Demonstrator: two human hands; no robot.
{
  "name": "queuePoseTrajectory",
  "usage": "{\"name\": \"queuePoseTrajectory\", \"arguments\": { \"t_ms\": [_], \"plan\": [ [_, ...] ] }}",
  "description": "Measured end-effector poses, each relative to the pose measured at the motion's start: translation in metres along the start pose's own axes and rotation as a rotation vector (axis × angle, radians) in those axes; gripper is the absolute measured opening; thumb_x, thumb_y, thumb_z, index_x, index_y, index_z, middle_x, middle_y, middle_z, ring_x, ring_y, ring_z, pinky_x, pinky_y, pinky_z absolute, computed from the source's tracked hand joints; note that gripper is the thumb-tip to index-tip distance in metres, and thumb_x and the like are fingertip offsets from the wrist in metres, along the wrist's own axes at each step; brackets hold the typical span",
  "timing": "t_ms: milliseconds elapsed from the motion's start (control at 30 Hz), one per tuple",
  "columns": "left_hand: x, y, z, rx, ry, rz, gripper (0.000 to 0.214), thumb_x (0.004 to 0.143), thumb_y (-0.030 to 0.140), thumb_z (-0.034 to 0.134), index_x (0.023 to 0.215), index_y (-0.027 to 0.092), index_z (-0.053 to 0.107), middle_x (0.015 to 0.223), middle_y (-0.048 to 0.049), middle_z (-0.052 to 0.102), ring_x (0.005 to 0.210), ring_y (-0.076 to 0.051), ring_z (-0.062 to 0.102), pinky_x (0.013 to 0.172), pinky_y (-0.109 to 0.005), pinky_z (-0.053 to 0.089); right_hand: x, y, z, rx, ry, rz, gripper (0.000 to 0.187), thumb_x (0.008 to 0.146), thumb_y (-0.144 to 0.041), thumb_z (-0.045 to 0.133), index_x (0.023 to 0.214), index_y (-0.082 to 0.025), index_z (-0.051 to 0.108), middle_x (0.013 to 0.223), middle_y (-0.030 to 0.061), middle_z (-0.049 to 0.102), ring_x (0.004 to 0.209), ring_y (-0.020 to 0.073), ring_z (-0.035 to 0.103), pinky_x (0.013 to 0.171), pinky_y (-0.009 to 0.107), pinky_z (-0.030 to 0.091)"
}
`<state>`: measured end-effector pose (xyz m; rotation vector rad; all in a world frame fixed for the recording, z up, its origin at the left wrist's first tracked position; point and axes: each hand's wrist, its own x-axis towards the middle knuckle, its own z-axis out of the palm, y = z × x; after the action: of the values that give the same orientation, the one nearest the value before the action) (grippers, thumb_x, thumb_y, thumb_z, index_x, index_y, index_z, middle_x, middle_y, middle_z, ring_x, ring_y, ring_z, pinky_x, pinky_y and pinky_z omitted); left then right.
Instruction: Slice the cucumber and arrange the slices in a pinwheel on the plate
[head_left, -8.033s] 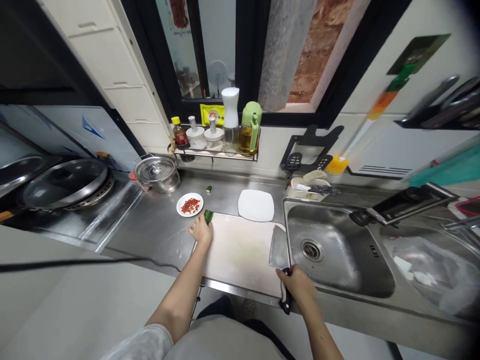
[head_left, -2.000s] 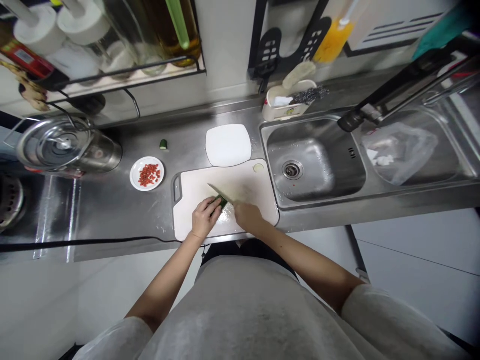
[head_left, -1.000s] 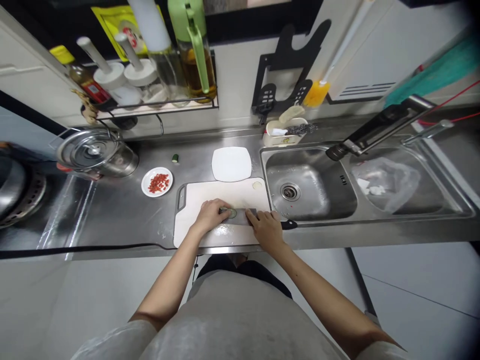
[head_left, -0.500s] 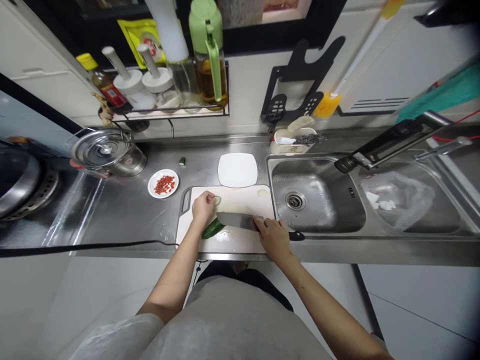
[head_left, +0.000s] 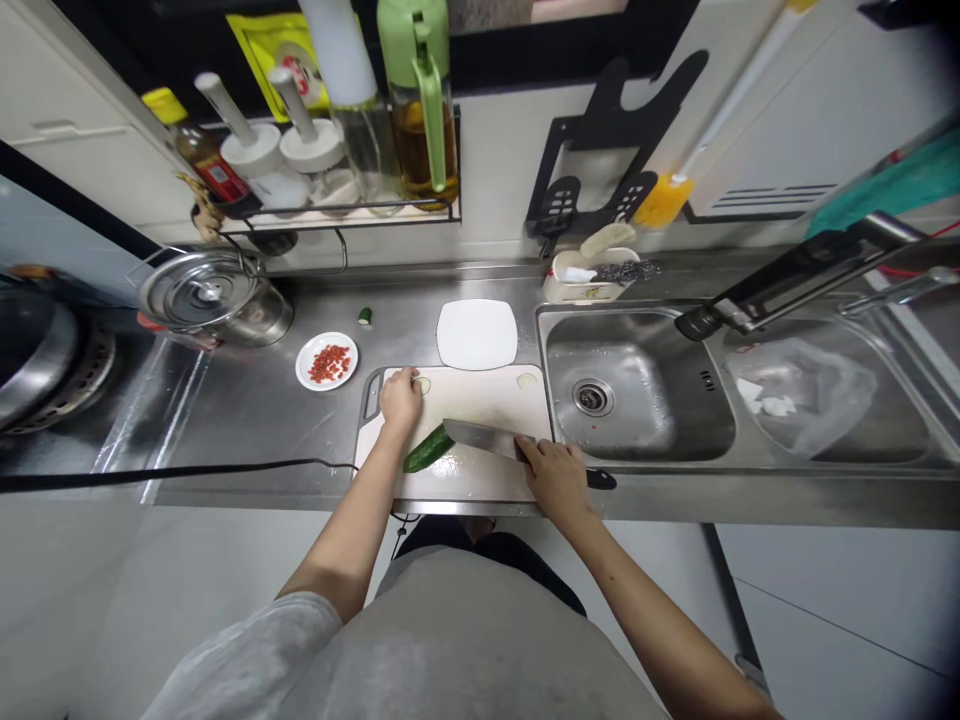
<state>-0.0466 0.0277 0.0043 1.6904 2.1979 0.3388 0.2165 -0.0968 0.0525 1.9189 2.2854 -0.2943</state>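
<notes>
A pale cutting board (head_left: 480,405) lies on the steel counter beside the sink. A green cucumber piece (head_left: 427,449) rests on its near left part. My right hand (head_left: 553,474) is closed on the handle of a cleaver (head_left: 480,438), whose blade lies low over the board and points left to the cucumber. My left hand (head_left: 399,397) is at the board's far left, fingertips bunched and touching a thin cucumber slice (head_left: 422,385). Another slice (head_left: 526,380) lies at the board's far right corner.
A white square plate (head_left: 477,333) sits behind the board, a small dish of red bits (head_left: 327,361) and a cucumber end (head_left: 364,316) to the left. A lidded steel pot (head_left: 214,296) stands far left. The sink (head_left: 637,395) lies right; a black cable (head_left: 187,472) runs along the counter's front.
My left hand has gone from the cucumber to the board's far left corner with a slice. The cleaver's blade has tilted slightly; the cucumber now lies free on the board.
</notes>
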Motion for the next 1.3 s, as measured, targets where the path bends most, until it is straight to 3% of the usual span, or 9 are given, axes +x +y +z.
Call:
{"name": "queuePoseTrajectory", "arguments": {
  "t_ms": [133,267,367,467,633,733,1000,1300],
  "plan": [
    [-0.004,-0.003,0.003,0.013,0.039,0.017,0.024,0.085,0.024,0.049,0.099,0.022,0.068,0.106,-0.0114,0.064,0.105,-0.028,0.054,0.088,-0.037,0.042,0.002,-0.001,0.000,0.025,-0.037,0.009,0.037,0.093,-0.025,0.046,0.128,-0.026,0.057,0.094,0.0072,0.068,0.089,0.0200,0.059,0.079,0.032,0.025],
    [-0.004,-0.008,0.004,-0.073,0.012,0.034,0.029,0.085,0.023,0.050,0.108,0.022,0.067,0.107,-0.0106,0.062,0.103,-0.025,0.055,0.092,-0.037,0.043,0.003,-0.003,-0.003,0.075,-0.091,0.047,0.036,0.094,-0.026,0.045,0.128,-0.026,0.056,0.098,0.0072,0.069,0.094,0.0203,0.061,0.077,0.031,0.029],
    [-0.013,-0.010,0.000,-0.160,0.061,0.049,0.032,0.085,0.023,0.049,0.114,0.020,0.065,0.110,-0.0100,0.062,0.103,-0.023,0.057,0.096,-0.036,0.043,0.003,-0.005,-0.004,0.178,-0.107,0.078,0.034,0.095,-0.027,0.041,0.125,-0.026,0.057,0.102,0.0062,0.070,0.095,0.0194,0.062,0.074,0.028,0.033],
    [-0.037,-0.009,-0.006,-0.254,0.130,0.103,0.031,0.087,0.027,0.050,0.113,0.019,0.064,0.111,-0.0097,0.062,0.103,-0.022,0.058,0.094,-0.036,0.046,0.004,-0.009,-0.005,0.282,-0.142,0.115,0.034,0.099,-0.032,0.034,0.123,-0.024,0.057,0.104,0.0057,0.071,0.092,0.0190,0.064,0.069,0.027,0.034],
    [-0.091,-0.009,-0.011,-0.332,0.072,0.350,0.025,0.090,0.032,0.049,0.104,0.023,0.068,0.104,-0.0060,0.065,0.100,-0.018,0.060,0.093,-0.033,0.048,0.008,-0.021,-0.010,0.278,-0.285,0.119,0.035,0.100,-0.037,0.029,0.111,-0.019,0.058,0.090,0.0068,0.072,0.081,0.0198,0.066,0.061,0.027,0.032],
    [-0.105,-0.015,-0.009,-0.305,0.034,0.410,0.026,0.092,0.032,0.048,0.105,0.024,0.069,0.105,-0.0061,0.065,0.101,-0.018,0.060,0.094,-0.034,0.049,0.009,-0.030,-0.015,0.267,-0.305,0.076,0.034,0.100,-0.035,0.029,0.113,-0.018,0.056,0.090,0.0079,0.071,0.081,0.0202,0.066,0.063,0.027,0.033],
    [-0.100,-0.026,0.004,-0.259,-0.001,0.518,0.028,0.092,0.036,0.049,0.110,0.028,0.069,0.115,-0.0051,0.064,0.106,-0.018,0.061,0.096,-0.034,0.049,0.005,-0.051,-0.035,0.150,-0.354,-0.030,0.036,0.099,-0.028,0.025,0.125,-0.017,0.048,0.090,0.0115,0.070,0.085,0.0216,0.067,0.066,0.027,0.040],
    [-0.099,-0.027,0.015,-0.255,0.002,0.541,0.029,0.093,0.035,0.048,0.109,0.026,0.070,0.112,-0.0060,0.066,0.105,-0.017,0.061,0.095,-0.033,0.050,-0.002,-0.059,-0.026,0.117,-0.328,-0.073,0.030,0.098,-0.023,0.029,0.118,-0.016,0.050,0.084,0.0124,0.069,0.080,0.0231,0.068,0.064,0.027,0.044]
  ]
}}
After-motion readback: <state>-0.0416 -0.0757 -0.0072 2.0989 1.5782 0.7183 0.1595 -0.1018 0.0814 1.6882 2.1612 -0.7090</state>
